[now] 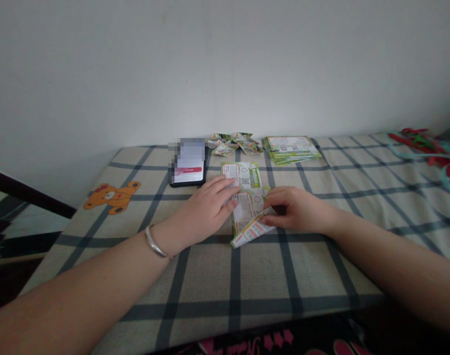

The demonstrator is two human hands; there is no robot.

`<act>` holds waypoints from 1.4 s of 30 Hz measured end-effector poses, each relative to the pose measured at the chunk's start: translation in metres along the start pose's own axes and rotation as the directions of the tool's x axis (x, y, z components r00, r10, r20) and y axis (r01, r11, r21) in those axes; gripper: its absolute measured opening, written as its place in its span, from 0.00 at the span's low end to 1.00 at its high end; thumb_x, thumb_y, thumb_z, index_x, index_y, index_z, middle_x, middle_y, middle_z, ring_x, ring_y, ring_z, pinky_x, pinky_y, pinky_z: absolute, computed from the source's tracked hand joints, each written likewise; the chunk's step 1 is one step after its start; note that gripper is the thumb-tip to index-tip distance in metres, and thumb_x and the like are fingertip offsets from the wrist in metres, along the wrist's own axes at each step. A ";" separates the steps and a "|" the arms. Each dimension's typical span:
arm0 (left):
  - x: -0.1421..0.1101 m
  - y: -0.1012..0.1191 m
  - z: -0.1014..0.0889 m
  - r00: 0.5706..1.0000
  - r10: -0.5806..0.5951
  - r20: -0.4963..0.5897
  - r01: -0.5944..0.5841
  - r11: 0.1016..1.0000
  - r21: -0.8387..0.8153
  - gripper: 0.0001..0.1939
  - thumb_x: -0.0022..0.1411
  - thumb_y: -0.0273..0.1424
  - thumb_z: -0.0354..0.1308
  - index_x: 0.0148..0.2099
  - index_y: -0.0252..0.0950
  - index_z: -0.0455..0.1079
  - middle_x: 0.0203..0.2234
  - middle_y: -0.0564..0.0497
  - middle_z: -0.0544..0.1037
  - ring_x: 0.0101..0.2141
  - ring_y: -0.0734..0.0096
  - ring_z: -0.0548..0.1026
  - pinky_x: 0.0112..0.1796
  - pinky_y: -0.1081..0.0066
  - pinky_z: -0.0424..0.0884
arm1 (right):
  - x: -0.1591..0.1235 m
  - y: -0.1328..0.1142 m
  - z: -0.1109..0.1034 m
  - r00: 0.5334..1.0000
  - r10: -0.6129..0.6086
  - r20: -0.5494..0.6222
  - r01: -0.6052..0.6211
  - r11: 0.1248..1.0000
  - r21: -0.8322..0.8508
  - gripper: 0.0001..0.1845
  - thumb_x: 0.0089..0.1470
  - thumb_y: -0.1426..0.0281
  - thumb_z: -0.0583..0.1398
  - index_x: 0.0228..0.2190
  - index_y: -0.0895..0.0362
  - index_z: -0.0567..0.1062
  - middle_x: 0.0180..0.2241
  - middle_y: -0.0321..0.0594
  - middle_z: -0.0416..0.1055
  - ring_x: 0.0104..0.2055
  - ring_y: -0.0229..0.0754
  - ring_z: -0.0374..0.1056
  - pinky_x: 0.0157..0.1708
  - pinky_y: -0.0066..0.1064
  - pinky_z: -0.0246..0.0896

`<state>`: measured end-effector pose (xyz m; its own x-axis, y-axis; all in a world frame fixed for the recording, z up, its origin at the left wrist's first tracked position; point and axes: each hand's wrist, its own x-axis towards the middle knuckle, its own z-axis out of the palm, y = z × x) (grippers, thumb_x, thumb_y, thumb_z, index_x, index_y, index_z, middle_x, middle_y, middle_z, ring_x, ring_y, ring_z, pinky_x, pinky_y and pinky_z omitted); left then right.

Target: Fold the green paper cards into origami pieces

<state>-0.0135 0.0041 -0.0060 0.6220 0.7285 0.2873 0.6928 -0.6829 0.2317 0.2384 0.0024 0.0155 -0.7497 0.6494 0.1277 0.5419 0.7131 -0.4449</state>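
Note:
A green and white printed leaflet (247,201) lies in the middle of the table. A line crosses it near its middle, and I cannot tell whether it is one sheet or two overlapping ones. My left hand (210,204), with a silver bangle at the wrist, rests on its left side with the fingers stretched out. At the near right, my right hand (296,209) pinches the paper between thumb and fingers. The near corner is turned up into a slanting fold. The right fingertips partly hide the folded edge.
Several small folded paper pieces (235,144) sit by the wall. To their right is a stack of leaflets (292,149), to their left a phone (190,165). Red and teal ribbons (424,148) lie far right. A checked cloth (206,281) with a bear picture (113,197) covers the table.

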 end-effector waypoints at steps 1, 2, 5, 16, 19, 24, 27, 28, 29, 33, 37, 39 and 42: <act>0.000 0.000 0.000 1.000 -0.003 -0.001 0.003 1.000 -0.012 0.24 0.72 0.38 0.39 0.59 0.32 0.66 0.60 0.43 0.67 0.63 0.58 0.58 0.62 0.51 0.57 | 0.001 0.001 0.002 0.999 0.032 -0.014 -0.033 0.999 -0.037 0.13 0.56 0.63 0.61 0.24 0.57 0.72 0.23 0.33 0.65 0.26 0.34 0.58 0.27 0.27 0.50; 0.000 0.000 -0.001 1.000 -0.008 -0.004 0.008 1.000 -0.026 0.24 0.73 0.38 0.38 0.58 0.32 0.67 0.60 0.43 0.67 0.64 0.59 0.57 0.62 0.51 0.57 | 0.002 0.003 0.004 0.997 0.067 -0.026 -0.068 0.996 -0.060 0.14 0.56 0.62 0.60 0.23 0.57 0.70 0.22 0.32 0.64 0.25 0.34 0.57 0.26 0.28 0.48; 0.000 0.001 -0.004 1.000 -0.016 0.001 0.016 0.998 -0.060 0.25 0.73 0.40 0.36 0.58 0.33 0.67 0.59 0.44 0.67 0.64 0.60 0.57 0.62 0.52 0.57 | 0.004 0.004 0.006 0.989 0.141 -0.053 -0.145 0.985 -0.095 0.16 0.56 0.61 0.60 0.22 0.56 0.68 0.20 0.32 0.62 0.24 0.33 0.55 0.25 0.28 0.44; 0.000 0.006 -0.005 0.999 -0.017 0.041 0.016 1.000 0.012 0.27 0.68 0.44 0.46 0.60 0.32 0.65 0.60 0.40 0.66 0.63 0.55 0.59 0.62 0.52 0.57 | 0.008 0.001 0.008 0.963 0.216 -0.159 -0.240 0.959 -0.149 0.17 0.54 0.62 0.61 0.19 0.56 0.65 0.17 0.30 0.60 0.21 0.32 0.53 0.24 0.29 0.40; 0.001 0.006 -0.005 0.999 -0.019 0.029 0.019 1.000 0.015 0.25 0.69 0.42 0.46 0.59 0.31 0.66 0.60 0.40 0.67 0.62 0.56 0.59 0.62 0.52 0.57 | 0.009 0.002 0.007 0.955 0.228 -0.190 -0.258 0.954 -0.155 0.17 0.54 0.62 0.61 0.20 0.56 0.65 0.17 0.30 0.60 0.21 0.32 0.53 0.24 0.29 0.41; 0.001 0.005 -0.003 1.000 -0.022 0.009 0.021 0.999 0.028 0.23 0.68 0.40 0.48 0.59 0.33 0.66 0.59 0.41 0.68 0.62 0.57 0.60 0.62 0.52 0.58 | 0.010 0.006 0.006 0.942 0.263 -0.210 -0.298 0.941 -0.158 0.16 0.55 0.61 0.60 0.21 0.56 0.66 0.19 0.31 0.62 0.22 0.33 0.55 0.24 0.28 0.42; 0.001 0.005 -0.002 1.000 -0.021 0.005 0.020 0.999 0.040 0.22 0.67 0.38 0.50 0.59 0.34 0.65 0.59 0.42 0.67 0.62 0.57 0.60 0.62 0.53 0.58 | 0.010 0.007 0.005 0.936 0.273 -0.221 -0.314 0.934 -0.173 0.17 0.54 0.60 0.60 0.20 0.56 0.66 0.19 0.31 0.62 0.22 0.33 0.55 0.25 0.29 0.43; 0.001 0.004 -0.001 1.000 -0.022 0.008 0.022 0.999 0.045 0.22 0.67 0.38 0.51 0.59 0.33 0.65 0.59 0.42 0.67 0.62 0.57 0.60 0.62 0.53 0.57 | 0.010 0.007 0.005 0.935 0.274 -0.226 -0.316 0.932 -0.179 0.17 0.54 0.60 0.61 0.20 0.56 0.65 0.19 0.31 0.62 0.22 0.33 0.55 0.25 0.29 0.43; 0.001 0.004 -0.001 1.000 -0.023 0.013 0.023 0.998 0.050 0.22 0.67 0.38 0.52 0.59 0.33 0.65 0.59 0.42 0.67 0.62 0.57 0.60 0.62 0.53 0.57 | 0.011 0.007 0.005 0.933 0.274 -0.232 -0.319 0.930 -0.184 0.17 0.54 0.60 0.61 0.20 0.56 0.65 0.19 0.31 0.62 0.22 0.33 0.55 0.25 0.29 0.43; 0.001 0.005 -0.001 1.000 -0.028 0.009 0.027 0.998 0.050 0.22 0.66 0.37 0.54 0.59 0.32 0.65 0.59 0.42 0.67 0.62 0.58 0.60 0.63 0.54 0.57 | 0.011 0.008 0.005 0.928 0.273 -0.252 -0.325 0.925 -0.198 0.17 0.55 0.60 0.61 0.20 0.56 0.66 0.19 0.32 0.63 0.23 0.34 0.55 0.25 0.29 0.43; 0.001 0.005 0.000 0.999 -0.037 -0.025 0.038 0.998 0.041 0.21 0.65 0.35 0.55 0.57 0.31 0.66 0.59 0.41 0.67 0.61 0.58 0.62 0.62 0.55 0.58 | 0.012 0.009 0.006 0.925 0.255 -0.282 -0.320 0.923 -0.215 0.16 0.54 0.61 0.61 0.21 0.56 0.67 0.19 0.31 0.62 0.23 0.34 0.55 0.25 0.29 0.43; 0.001 0.005 0.001 0.998 -0.045 -0.036 0.046 0.998 0.033 0.20 0.64 0.35 0.56 0.56 0.32 0.66 0.58 0.41 0.68 0.61 0.58 0.62 0.62 0.55 0.58 | 0.013 0.010 0.007 0.922 0.253 -0.293 -0.323 0.919 -0.224 0.16 0.55 0.60 0.61 0.21 0.56 0.67 0.19 0.32 0.62 0.23 0.35 0.56 0.25 0.30 0.43; 0.001 0.004 0.002 0.997 -0.058 -0.045 0.059 0.998 0.024 0.19 0.63 0.34 0.57 0.55 0.32 0.66 0.58 0.40 0.68 0.61 0.57 0.63 0.62 0.54 0.59 | 0.013 0.011 0.007 0.916 0.256 -0.309 -0.335 0.912 -0.238 0.15 0.54 0.60 0.61 0.22 0.55 0.69 0.21 0.33 0.64 0.25 0.36 0.57 0.26 0.30 0.46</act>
<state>-0.0095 0.0016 -0.0065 0.5634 0.7638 0.3148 0.7371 -0.6369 0.2261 0.2325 0.0172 0.0062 -0.4305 0.8589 0.2772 0.8355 0.4955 -0.2377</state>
